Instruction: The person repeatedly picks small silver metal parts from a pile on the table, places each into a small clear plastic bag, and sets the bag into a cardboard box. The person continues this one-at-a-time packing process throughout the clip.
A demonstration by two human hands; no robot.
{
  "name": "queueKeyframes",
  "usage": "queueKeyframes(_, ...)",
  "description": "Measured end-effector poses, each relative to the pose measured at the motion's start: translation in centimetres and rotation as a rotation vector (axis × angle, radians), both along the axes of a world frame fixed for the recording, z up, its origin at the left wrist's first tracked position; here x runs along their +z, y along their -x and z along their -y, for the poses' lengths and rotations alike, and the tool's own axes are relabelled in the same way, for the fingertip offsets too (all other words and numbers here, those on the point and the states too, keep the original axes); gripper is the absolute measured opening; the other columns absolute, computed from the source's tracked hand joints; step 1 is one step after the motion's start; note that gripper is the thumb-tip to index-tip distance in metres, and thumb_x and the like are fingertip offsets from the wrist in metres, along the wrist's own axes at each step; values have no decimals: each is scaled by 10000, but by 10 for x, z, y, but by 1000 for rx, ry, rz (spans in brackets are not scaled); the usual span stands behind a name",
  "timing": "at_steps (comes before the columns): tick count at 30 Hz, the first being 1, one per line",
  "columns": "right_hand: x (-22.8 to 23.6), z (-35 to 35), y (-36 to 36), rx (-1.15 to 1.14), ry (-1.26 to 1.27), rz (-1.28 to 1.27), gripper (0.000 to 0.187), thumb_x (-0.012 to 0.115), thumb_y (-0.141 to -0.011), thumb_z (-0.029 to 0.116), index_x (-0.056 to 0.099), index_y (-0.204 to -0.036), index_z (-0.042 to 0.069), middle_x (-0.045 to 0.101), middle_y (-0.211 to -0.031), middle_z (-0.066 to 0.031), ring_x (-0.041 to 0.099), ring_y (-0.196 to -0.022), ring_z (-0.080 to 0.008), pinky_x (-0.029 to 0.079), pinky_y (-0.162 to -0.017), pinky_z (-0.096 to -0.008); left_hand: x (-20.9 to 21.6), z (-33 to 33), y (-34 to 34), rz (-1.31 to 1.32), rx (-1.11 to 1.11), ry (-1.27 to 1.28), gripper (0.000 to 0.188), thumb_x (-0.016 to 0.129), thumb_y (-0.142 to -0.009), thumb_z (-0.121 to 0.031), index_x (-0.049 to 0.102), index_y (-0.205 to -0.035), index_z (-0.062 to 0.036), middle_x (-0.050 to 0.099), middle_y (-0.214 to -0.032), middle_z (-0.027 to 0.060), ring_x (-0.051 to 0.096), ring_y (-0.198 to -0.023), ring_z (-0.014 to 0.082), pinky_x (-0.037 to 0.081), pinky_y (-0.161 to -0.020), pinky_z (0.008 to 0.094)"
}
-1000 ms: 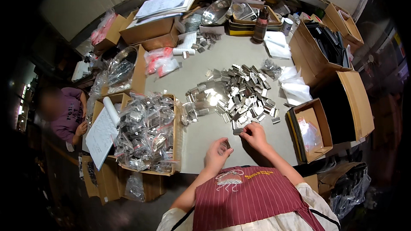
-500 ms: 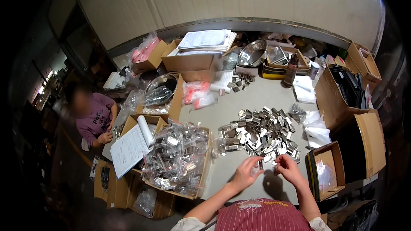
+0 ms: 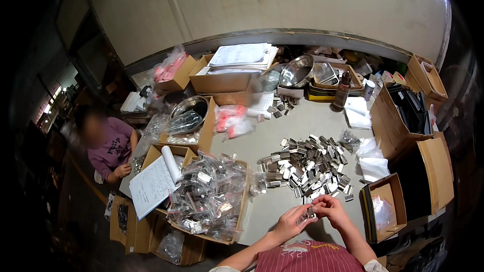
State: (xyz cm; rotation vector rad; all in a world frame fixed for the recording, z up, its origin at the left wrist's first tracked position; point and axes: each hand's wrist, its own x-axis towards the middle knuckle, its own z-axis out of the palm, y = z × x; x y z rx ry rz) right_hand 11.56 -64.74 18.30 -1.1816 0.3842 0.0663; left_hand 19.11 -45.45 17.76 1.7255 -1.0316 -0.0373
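My left hand (image 3: 288, 224) is closed on a small clear plastic bag (image 3: 306, 216), with something shiny showing inside it. The fingers of my right hand (image 3: 331, 209) are pinched together at the bag's upper edge, right beside the left fingertips. Just beyond both hands spreads a loose pile of small metal clips or brackets (image 3: 315, 163), silver and dark. At the pile's left edge rests another clear bag (image 3: 258, 183) with metal pieces in it. A cardboard box (image 3: 245, 196) to the left is heaped with filled clear bags (image 3: 204, 191).
A clipboard with paper (image 3: 151, 184) leans on the left boxes. Farther back are red-and-clear bags (image 3: 234, 120), a metal bowl (image 3: 297, 70) and a brown bottle (image 3: 342, 91). An open box (image 3: 401, 199) of empty bags stands right. At far left sits a person in purple (image 3: 112, 143).
My right hand has moved left to meet my left hand at the bag. Both hands now sit lower in the picture, farther from the pile; the whole view has shifted slightly.
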Motion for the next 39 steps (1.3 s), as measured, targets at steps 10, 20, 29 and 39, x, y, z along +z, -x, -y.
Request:
queueKeyframes(10,-2,-12,-69,324,34,-86,204,654,-952,68,617,-1124,-34,701,-896,-87,711,-778,-185,606,-724,-319,-21,-38,-37,82,154,-7,512,843,-809,-195,658,-1262,-44,719,-989,122,701,-788,230,564,-701,334)
queueKeyframes(20,-40,46,-300,462,1143,98,294,662,-849,55,657,-1137,-4,718,-888,-72,674,-744,-143,562,-711,-330,-76,-70,-42,-311,376,-55,489,829,-828,-198,660,-1266,-61,727,-991,109,710,-799,224,569,-726,321)
queueKeyframes(29,-86,22,-442,338,1450,121,627,549,-859,96,476,-1478,165,643,-995,-255,635,-931,-439,509,-852,-502,-116,-50,-16,-500,535,23,481,798,-831,-85,646,-1285,-44,708,-1098,177,707,-825,291,584,-747,382)
queueKeyframes(39,-38,-10,-300,713,1352,515,563,674,-935,362,522,-1402,87,582,-1242,-212,548,-1172,-399,433,-1024,-490,-145,-56,-9,-650,377,-12,518,843,-774,-52,680,-1265,-77,727,-982,122,687,-745,193,576,-684,327)
